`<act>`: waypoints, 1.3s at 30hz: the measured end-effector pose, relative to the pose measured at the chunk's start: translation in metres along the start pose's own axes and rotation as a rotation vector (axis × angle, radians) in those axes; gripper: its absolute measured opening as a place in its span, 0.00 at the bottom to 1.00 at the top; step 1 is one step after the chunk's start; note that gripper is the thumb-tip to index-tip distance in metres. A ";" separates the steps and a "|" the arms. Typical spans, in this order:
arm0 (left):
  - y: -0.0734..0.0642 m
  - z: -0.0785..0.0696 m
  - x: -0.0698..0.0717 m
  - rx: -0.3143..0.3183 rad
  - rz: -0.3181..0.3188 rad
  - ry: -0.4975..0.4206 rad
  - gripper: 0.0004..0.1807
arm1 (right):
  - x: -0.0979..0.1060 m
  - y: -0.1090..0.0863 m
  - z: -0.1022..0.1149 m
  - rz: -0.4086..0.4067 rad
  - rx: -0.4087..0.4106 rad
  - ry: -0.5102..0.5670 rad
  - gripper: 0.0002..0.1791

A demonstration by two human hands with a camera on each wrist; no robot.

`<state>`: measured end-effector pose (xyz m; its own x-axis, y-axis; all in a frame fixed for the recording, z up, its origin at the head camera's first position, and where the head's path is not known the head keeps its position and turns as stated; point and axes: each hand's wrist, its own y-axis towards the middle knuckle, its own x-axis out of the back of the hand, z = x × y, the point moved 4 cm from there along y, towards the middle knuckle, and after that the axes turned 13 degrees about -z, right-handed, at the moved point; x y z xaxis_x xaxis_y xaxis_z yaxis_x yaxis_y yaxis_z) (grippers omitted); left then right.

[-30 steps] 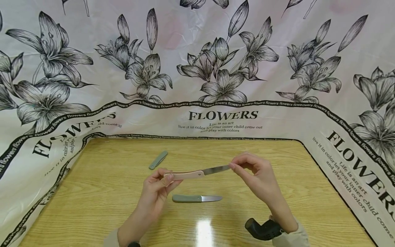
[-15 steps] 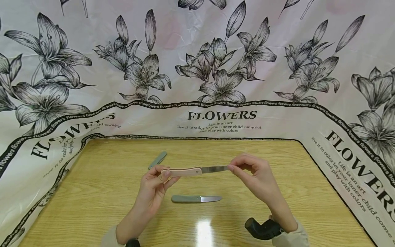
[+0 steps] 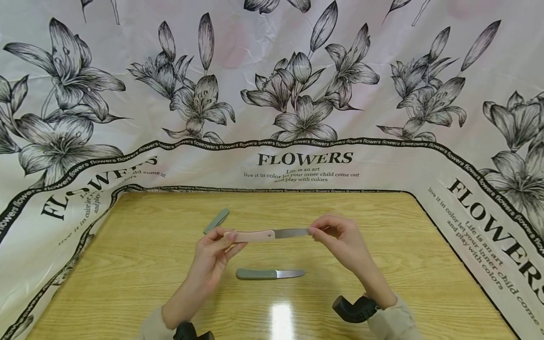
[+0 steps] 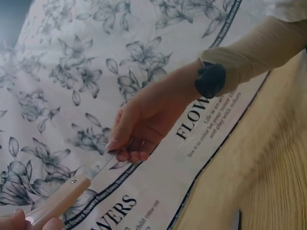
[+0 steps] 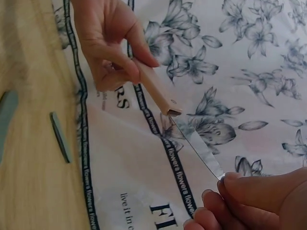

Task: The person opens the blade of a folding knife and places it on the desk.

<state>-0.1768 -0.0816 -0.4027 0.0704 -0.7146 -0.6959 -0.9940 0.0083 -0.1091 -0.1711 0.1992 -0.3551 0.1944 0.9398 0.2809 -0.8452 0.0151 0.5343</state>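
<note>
A folding knife with a pale pink handle (image 3: 254,236) is held level above the table, its blade (image 3: 291,233) swung out straight. My left hand (image 3: 214,252) grips the rear end of the handle between thumb and fingers. At the other end my right hand (image 3: 342,241) pinches the blade's tip, also seen in the right wrist view with the thumb (image 5: 254,189) on the metal. Below the held knife, a green-handled folding knife (image 3: 257,274) lies unfolded on the table, blade to the right. Behind my left hand lies a folded green knife (image 3: 217,219), partly covered by the fingers.
The wood-grain table (image 3: 425,283) is bordered at the back and sides by a white cloth (image 3: 382,165) printed with flowers and lettering. Black wrist devices (image 3: 354,309) sit on both wrists. Light glares off the table's front middle.
Both hands still hold the pink-handled knife, which has turned from slightly slanted to nearly level. My right hand has shifted a little to the left. The green knives have stayed put.
</note>
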 end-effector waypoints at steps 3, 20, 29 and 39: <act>0.010 0.007 0.006 0.030 -0.039 0.015 0.15 | -0.004 0.002 -0.018 0.020 -0.079 -0.007 0.02; 0.055 0.042 0.046 0.097 -0.107 0.175 0.10 | -0.029 -0.002 -0.093 0.157 -0.304 -0.059 0.05; 0.068 0.049 0.064 -0.102 -0.117 0.693 0.11 | -0.036 -0.008 -0.114 0.185 -0.284 -0.124 0.03; 0.069 0.049 0.064 -0.299 -0.052 0.981 0.05 | -0.039 -0.014 -0.127 0.275 -0.220 -0.126 0.05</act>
<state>-0.2370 -0.0923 -0.4899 0.1479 -0.9672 0.2063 -0.9813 -0.1176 0.1523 -0.2300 0.2057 -0.4746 -0.0068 0.8699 0.4933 -0.9583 -0.1466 0.2452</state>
